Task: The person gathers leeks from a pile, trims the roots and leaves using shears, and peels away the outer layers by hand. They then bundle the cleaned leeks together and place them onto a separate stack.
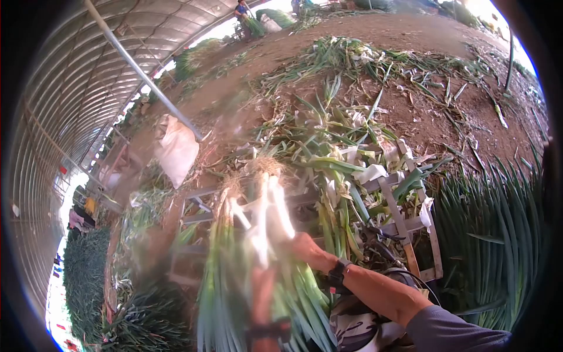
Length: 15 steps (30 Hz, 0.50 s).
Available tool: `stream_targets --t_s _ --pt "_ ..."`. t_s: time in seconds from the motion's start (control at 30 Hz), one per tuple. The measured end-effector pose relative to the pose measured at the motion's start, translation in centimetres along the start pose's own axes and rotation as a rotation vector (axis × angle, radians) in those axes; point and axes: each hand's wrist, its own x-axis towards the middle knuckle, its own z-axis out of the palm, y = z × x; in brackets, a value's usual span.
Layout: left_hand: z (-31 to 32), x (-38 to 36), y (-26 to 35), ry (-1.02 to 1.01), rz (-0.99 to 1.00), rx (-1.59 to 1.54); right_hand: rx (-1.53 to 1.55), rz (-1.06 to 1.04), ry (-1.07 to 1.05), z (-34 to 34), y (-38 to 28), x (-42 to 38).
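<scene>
Several long green onions lie across a metal frame in front of me, roots pointing away and green leaves towards me. My right hand is at the right side of their white stems, its fingers partly hidden against them. Low in the middle, my left hand is blurred by glare over the stems, so its fingers cannot be made out. Another group of onions with thinner stems lies just to the left.
The metal frame holds stripped leaves. Dense green onions stand at the right, and more lie at the lower left. A white sack sits beyond, near a slanted pole. A person is far off at the top.
</scene>
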Motion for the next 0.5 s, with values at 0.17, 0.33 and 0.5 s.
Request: stream_targets --t_s 0.17,0.33,0.5 --pt "1.4 0.2 -0.2 -0.192 0.045 -0.136 -0.209 0.227 -0.308 -0.2 -2.7 1.2" --pt "2.1 -0.2 0.9 -0.114 0.204 0.091 -0.337 0.051 -0.454 0.9 -4.0 0.1" --pt "-1.7 3.5 -8.1 0.110 0.167 0.249 -0.419 -0.200 -0.516 2.6 -6.3 -2.2"
